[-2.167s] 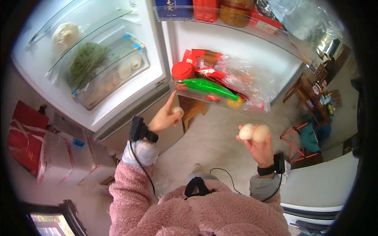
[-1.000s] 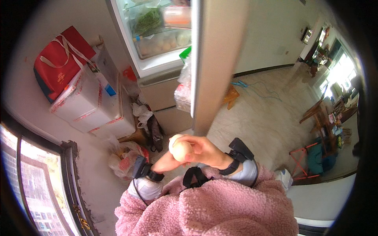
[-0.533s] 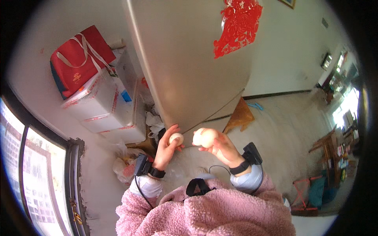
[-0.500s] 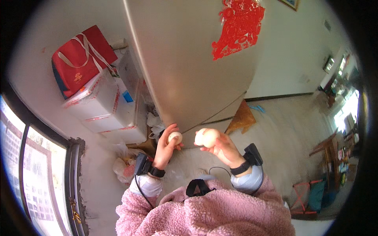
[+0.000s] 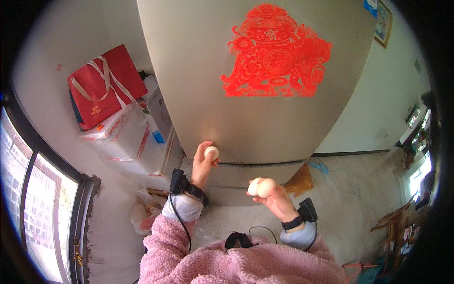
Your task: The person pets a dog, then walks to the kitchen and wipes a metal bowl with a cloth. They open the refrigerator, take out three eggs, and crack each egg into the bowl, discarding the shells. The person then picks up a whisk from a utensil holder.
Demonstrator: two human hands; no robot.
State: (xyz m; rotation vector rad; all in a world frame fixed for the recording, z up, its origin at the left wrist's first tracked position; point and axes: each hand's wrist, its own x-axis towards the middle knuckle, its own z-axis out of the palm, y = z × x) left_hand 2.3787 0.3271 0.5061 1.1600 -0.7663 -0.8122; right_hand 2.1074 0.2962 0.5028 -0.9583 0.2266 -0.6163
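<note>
The grey refrigerator door (image 5: 179, 94) fills the upper middle, with a red paper-cut decoration (image 5: 276, 66) on it. My left hand (image 5: 205, 163) is closed around a single egg (image 5: 211, 153), close to the door's lower left part. Lower and to the right, my right hand (image 5: 279, 206) holds two pale eggs (image 5: 262, 187) side by side in its curled fingers, in front of the lower part of the refrigerator.
Stacked white foam boxes (image 5: 120, 146) with a red bag (image 5: 106, 85) stand left of the refrigerator, above plastic bags (image 5: 144, 215). A window (image 5: 47, 203) is lower left, a wooden stool (image 5: 298, 182) beside the refrigerator, wooden furniture (image 5: 392, 227) far right.
The refrigerator door has swung from open to closed, hiding the shelves. My hands came together, then parted; over the last half second the left moved up, the right down and right.
</note>
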